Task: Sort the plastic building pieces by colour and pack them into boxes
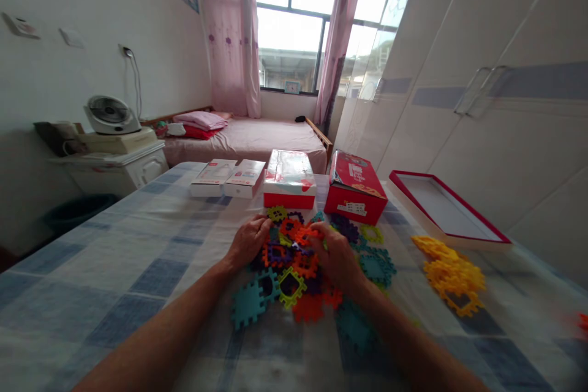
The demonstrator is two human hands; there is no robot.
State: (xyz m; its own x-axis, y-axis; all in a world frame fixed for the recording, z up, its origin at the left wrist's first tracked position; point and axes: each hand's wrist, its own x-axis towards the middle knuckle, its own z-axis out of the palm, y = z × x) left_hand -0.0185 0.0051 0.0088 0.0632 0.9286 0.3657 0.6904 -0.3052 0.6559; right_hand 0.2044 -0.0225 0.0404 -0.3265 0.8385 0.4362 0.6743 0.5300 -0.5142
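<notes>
A heap of flat, notched plastic building pieces in orange, purple, teal and lime green lies on the table between my hands. My left hand (252,240) is at the heap's left edge, fingers curled together; what they hold, if anything, is hidden. At the upper right of the heap, my right hand (337,254) has its fingers closed on an orange building piece (303,234). Nearer to me are a teal piece (248,304), a lime green piece (291,287) with a cut-out middle, and a solid orange piece (309,308). More teal pieces (375,266) lie beside my right wrist.
Yellow pieces (452,275) are piled at the right, below a red-rimmed box lid (452,205). Behind the heap stand a red box (356,187), a white-and-red box (289,177) and two small white boxes (245,179). A checked cloth (160,275) covers the table.
</notes>
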